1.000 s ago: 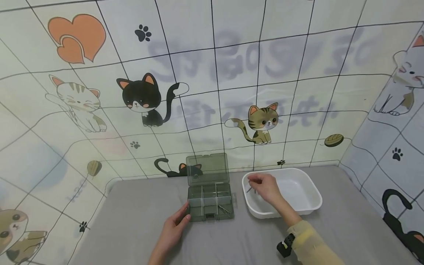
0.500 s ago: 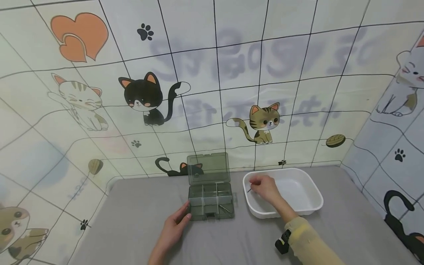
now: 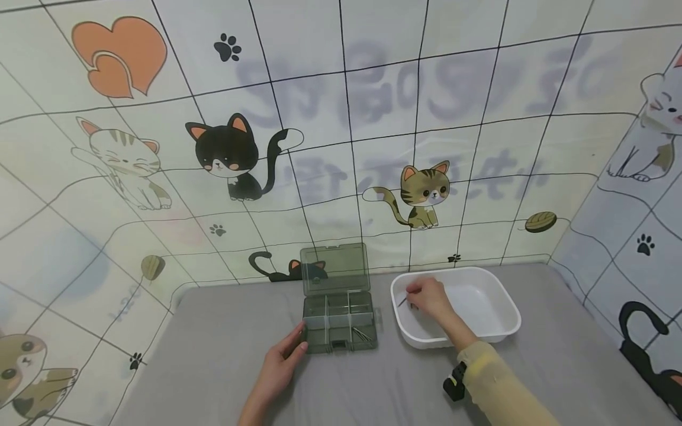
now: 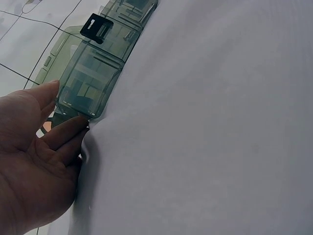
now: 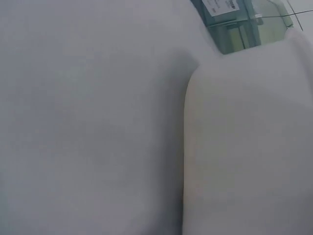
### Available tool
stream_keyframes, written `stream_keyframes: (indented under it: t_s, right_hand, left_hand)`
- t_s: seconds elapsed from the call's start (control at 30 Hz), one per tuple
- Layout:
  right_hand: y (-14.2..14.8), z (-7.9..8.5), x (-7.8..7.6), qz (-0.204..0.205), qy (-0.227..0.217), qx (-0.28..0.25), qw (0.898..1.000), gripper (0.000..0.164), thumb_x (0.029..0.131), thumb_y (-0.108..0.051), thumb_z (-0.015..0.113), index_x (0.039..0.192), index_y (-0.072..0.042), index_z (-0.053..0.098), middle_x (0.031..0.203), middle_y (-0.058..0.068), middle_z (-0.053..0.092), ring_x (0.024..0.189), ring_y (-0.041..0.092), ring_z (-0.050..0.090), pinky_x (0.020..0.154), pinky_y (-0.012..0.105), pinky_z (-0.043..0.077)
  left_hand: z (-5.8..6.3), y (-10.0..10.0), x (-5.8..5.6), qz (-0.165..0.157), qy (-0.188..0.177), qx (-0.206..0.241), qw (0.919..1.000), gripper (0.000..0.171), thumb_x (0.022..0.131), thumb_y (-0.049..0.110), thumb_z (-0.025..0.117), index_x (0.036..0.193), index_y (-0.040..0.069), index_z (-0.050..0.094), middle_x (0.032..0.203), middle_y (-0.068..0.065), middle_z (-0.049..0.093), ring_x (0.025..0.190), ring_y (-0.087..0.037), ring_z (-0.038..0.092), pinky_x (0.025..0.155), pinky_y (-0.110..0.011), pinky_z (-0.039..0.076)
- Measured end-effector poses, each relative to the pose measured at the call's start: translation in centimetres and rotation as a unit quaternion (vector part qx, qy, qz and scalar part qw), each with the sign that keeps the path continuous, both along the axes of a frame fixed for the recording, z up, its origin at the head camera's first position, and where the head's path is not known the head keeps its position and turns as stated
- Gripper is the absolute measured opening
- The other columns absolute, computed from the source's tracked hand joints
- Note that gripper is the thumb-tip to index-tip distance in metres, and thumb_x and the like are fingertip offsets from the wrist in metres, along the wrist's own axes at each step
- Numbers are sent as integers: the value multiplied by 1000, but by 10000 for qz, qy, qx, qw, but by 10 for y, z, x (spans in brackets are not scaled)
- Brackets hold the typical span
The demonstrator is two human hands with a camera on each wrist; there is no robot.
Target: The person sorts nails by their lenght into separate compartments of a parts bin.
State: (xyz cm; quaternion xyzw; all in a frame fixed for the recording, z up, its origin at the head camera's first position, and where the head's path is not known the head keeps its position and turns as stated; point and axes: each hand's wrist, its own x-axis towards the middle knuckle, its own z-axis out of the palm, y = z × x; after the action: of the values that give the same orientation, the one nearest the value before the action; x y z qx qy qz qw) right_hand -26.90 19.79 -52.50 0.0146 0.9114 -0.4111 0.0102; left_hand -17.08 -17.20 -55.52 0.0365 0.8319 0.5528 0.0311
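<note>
A translucent green compartment box [image 3: 339,337] stands with its lid [image 3: 335,271] raised against the wall. Several thin metal pieces, like nails [image 3: 361,335], lie in its front right compartment. My left hand [image 3: 279,364] rests its fingers and thumb against the box's left side and front corner; the left wrist view shows this hand [image 4: 39,152] with fairly straight fingers touching the box [image 4: 90,78]. My right hand [image 3: 430,297] reaches into the left of a white tray [image 3: 479,340], fingers bent down. A thin dark piece [image 3: 402,302] shows by the fingertips; whether they pinch anything is hidden.
Grey cloth [image 3: 213,349] covers the table. A wall sheet printed with cats [image 3: 426,195] rises directly behind the box and tray. In the right wrist view, a pale sleeve [image 5: 249,142] fills much of the picture, with part of the box [image 5: 239,24] beyond it.
My right hand has shifted slightly right within the tray, its fingers bent lower. The left hand stays against the box. The head view has shifted slightly.
</note>
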Motion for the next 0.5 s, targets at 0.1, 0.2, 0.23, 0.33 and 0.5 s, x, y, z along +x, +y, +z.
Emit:
stream_keyframes:
  t_s: [0.1, 0.2, 0.23, 0.33, 0.5]
  right_hand:
    - [-2, 1, -2, 69, -15, 68, 10000, 21, 84, 1, 71, 104, 10, 75, 84, 12, 75, 67, 17, 67, 59, 29, 56]
    - [-4, 0, -3, 169, 82, 307, 9994, 21, 83, 1, 72, 101, 10, 75, 86, 14, 75, 71, 20, 67, 62, 32, 58]
    - [-5, 0, -4, 187, 115, 386, 9990, 20, 83, -1, 72, 100, 9, 76, 87, 14, 75, 73, 21, 68, 63, 33, 58]
    - [-7, -2, -5, 222, 216, 613, 9976, 15, 84, -4, 75, 94, 6, 77, 88, 13, 75, 77, 23, 67, 66, 35, 58]
    - [-12, 0, -6, 169, 301, 669, 9972, 13, 83, -10, 80, 86, 3, 78, 83, 12, 74, 73, 23, 65, 62, 36, 56]
  left_hand:
    - [0, 0, 0, 28, -1, 6, 10000, 50, 104, 21, 64, 151, 11, 53, 153, -18, 49, 138, -39, 49, 104, -41, 50]
    - [0, 0, 1, 27, -32, -7, 10000, 49, 104, 22, 64, 151, 11, 53, 153, -19, 49, 138, -40, 49, 104, -42, 51]
    - [0, 0, 1, 21, -46, -7, 10000, 49, 104, 22, 64, 151, 11, 53, 153, -19, 48, 138, -40, 48, 104, -42, 51]
    - [0, 0, 0, 11, -91, -6, 10000, 49, 104, 22, 64, 151, 11, 53, 153, -18, 48, 139, -40, 48, 104, -42, 51]
    - [1, -1, -1, 9, -87, 10, 10000, 49, 104, 22, 64, 151, 11, 53, 153, -18, 48, 139, -40, 48, 104, -42, 51]
